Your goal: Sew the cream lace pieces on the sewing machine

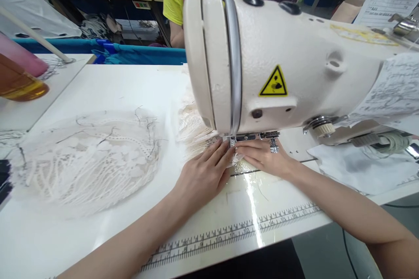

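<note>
Two hands share the small space below the sewing machine [294, 65]: the left hand [207, 170] lies palm down with its fingers stretched out, the right hand [270, 157] reaches in from the other side, its fingers also laid out straight. Both rest over the near end of the cream lace fabric [193, 128] rather than closing round it, presumably to keep it flat and lined up at the presser foot [231, 140]. The rest of that fabric spreads behind the left hand across the white surface [124, 87], partly under the machine head. A separate lace pile [94, 161], strewn with dark threads, lies well to the left, probably apart so it stays within reach without crowding the needle area. The printed ruler [229, 235] runs along the near edge, likely for quick measuring.

Much is hard to make out: the needle tip cannot be told, the left thumb is mostly tucked away, metal fittings overlap the right hand, and whether either thumb pinches the cloth is unclear. Frame edges cut off the forearms.
</note>
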`<state>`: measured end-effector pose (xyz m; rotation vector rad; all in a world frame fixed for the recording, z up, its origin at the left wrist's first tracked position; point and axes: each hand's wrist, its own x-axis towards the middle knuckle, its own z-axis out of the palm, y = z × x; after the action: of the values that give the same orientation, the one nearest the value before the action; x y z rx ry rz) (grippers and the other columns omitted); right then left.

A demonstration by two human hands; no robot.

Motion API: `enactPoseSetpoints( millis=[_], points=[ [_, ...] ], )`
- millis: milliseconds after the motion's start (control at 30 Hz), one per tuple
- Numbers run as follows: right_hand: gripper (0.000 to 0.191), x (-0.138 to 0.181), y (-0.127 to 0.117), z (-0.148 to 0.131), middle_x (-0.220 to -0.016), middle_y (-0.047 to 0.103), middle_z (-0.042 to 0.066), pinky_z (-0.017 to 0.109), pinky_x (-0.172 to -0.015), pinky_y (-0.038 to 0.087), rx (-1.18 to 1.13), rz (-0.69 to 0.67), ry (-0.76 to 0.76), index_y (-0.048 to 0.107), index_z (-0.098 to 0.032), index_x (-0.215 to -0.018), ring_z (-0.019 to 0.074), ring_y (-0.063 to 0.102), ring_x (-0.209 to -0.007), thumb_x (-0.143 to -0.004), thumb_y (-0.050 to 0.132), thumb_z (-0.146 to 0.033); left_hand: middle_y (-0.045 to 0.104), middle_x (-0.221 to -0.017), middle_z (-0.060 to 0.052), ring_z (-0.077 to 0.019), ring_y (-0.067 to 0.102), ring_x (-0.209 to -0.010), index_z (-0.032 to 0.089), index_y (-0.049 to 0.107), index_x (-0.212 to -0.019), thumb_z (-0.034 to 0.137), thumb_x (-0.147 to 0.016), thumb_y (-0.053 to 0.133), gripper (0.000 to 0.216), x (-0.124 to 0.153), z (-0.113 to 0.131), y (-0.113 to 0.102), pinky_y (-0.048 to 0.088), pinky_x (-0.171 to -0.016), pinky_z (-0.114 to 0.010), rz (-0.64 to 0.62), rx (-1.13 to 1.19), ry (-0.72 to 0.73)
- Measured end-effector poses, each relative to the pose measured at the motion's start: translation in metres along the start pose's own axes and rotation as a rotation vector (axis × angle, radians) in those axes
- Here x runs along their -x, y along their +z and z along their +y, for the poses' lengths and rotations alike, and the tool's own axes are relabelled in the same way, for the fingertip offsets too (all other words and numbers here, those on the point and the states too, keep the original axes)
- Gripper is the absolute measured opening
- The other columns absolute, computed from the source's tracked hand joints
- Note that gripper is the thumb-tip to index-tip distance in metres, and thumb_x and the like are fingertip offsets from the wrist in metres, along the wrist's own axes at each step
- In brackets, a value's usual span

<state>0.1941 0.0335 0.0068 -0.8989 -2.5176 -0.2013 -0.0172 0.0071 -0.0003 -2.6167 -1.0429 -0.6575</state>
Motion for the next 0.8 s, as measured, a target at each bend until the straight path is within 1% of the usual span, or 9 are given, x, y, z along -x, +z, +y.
enactPoseSetpoints(
  millis=[100, 167, 267, 333, 500, 600, 667, 733, 800],
  points=[
    [0.021, 0.0004, 0.001, 0.0019, -0.096, 0.071, -0.002, 0.027, -0.066, 0.049, 0.039, -0.012, -0.006, 0.067, -0.024, -0.099, 0.0108, 0.065, -0.074, -0.092, 0.048, -0.02, 0.062, -0.123, -0.013, -0.0284, 0.059, -0.114, 0.008, 0.062, -0.118, 0.017, -0.09, 0.046, 0.034, -0.0002, -0.0011, 0.001, 0.057, -0.087, -0.04, -0.005, 0.017, -0.007],
    [0.019, -0.0002, 0.0018, 0.0027, -0.09, 0.071, -0.002, 0.028, -0.064, 0.047, 0.088, 0.032, -0.01, 0.067, -0.024, -0.096, 0.0108, 0.063, -0.069, -0.092, 0.048, -0.021, 0.062, -0.123, -0.012, -0.0285, 0.059, -0.115, 0.009, 0.062, -0.118, 0.017, -0.09, 0.046, 0.034, -0.0002, -0.002, 0.002, 0.057, -0.088, -0.04, -0.006, 0.023, -0.012],
    [0.019, -0.0016, 0.0029, 0.0038, -0.085, 0.07, -0.004, 0.028, -0.065, 0.046, 0.128, 0.102, -0.015, 0.067, -0.024, -0.095, 0.0109, 0.061, -0.068, -0.091, 0.049, -0.02, 0.063, -0.123, -0.012, -0.0284, 0.057, -0.117, 0.009, 0.062, -0.118, 0.018, -0.09, 0.045, 0.033, -0.0003, -0.0035, 0.0038, 0.056, -0.091, -0.04, -0.003, 0.031, -0.021],
    [0.02, -0.0028, 0.0033, 0.0044, -0.085, 0.07, -0.004, 0.027, -0.066, 0.047, 0.105, 0.114, -0.019, 0.067, -0.024, -0.094, 0.0109, 0.061, -0.071, -0.091, 0.047, -0.02, 0.062, -0.123, -0.013, -0.0288, 0.057, -0.118, 0.009, 0.062, -0.117, 0.019, -0.09, 0.046, 0.033, -0.0006, -0.0045, 0.005, 0.055, -0.092, -0.041, -0.005, 0.04, -0.024],
    [0.018, -0.0049, 0.0028, 0.0046, -0.09, 0.071, -0.003, 0.025, -0.072, 0.047, 0.047, 0.06, 0.021, 0.066, -0.023, -0.095, 0.011, 0.063, -0.077, -0.091, 0.049, -0.02, 0.06, -0.127, -0.013, -0.0294, 0.054, -0.12, 0.009, 0.06, -0.12, 0.021, -0.09, 0.046, 0.034, -0.0024, -0.0062, 0.0064, 0.052, -0.096, -0.043, -0.042, 0.064, -0.041],
    [0.018, -0.0042, 0.0038, 0.0047, -0.089, 0.071, -0.003, 0.025, -0.07, 0.048, 0.043, 0.07, 0.027, 0.067, -0.024, -0.096, 0.0113, 0.064, -0.077, -0.09, 0.05, -0.021, 0.06, -0.126, -0.014, -0.0293, 0.055, -0.12, 0.009, 0.059, -0.12, 0.021, -0.091, 0.047, 0.034, -0.003, -0.0064, 0.0059, 0.052, -0.097, -0.045, -0.046, 0.068, -0.046],
    [0.019, -0.0031, 0.0056, 0.0049, -0.091, 0.072, -0.002, 0.025, -0.069, 0.048, 0.016, 0.077, 0.031, 0.067, -0.024, -0.097, 0.0116, 0.064, -0.078, -0.091, 0.049, -0.021, 0.062, -0.123, -0.014, -0.0281, 0.057, -0.117, 0.008, 0.061, -0.116, 0.02, -0.092, 0.046, 0.031, -0.003, -0.0062, 0.0049, 0.052, -0.097, -0.044, -0.006, 0.065, -0.016],
    [0.021, -0.002, 0.0076, 0.0049, -0.093, 0.071, -0.001, 0.025, -0.068, 0.049, -0.03, 0.063, 0.033, 0.067, -0.023, -0.099, 0.0117, 0.065, -0.079, -0.092, 0.048, -0.019, 0.065, -0.119, -0.013, -0.0249, 0.06, -0.113, 0.008, 0.063, -0.108, 0.015, -0.092, 0.044, 0.026, -0.0032, -0.0059, 0.0034, 0.053, -0.095, -0.04, 0.025, 0.07, 0.037],
    [0.023, -0.0011, 0.0094, 0.0045, -0.096, 0.071, 0.001, 0.026, -0.069, 0.051, -0.076, 0.042, 0.025, 0.067, -0.021, -0.1, 0.0118, 0.065, -0.081, -0.092, 0.046, -0.017, 0.067, -0.115, -0.011, -0.022, 0.063, -0.109, 0.009, 0.065, -0.1, 0.011, -0.092, 0.042, 0.024, -0.0036, -0.0056, 0.0015, 0.055, -0.092, -0.035, 0.029, 0.076, 0.074]
  ],
)
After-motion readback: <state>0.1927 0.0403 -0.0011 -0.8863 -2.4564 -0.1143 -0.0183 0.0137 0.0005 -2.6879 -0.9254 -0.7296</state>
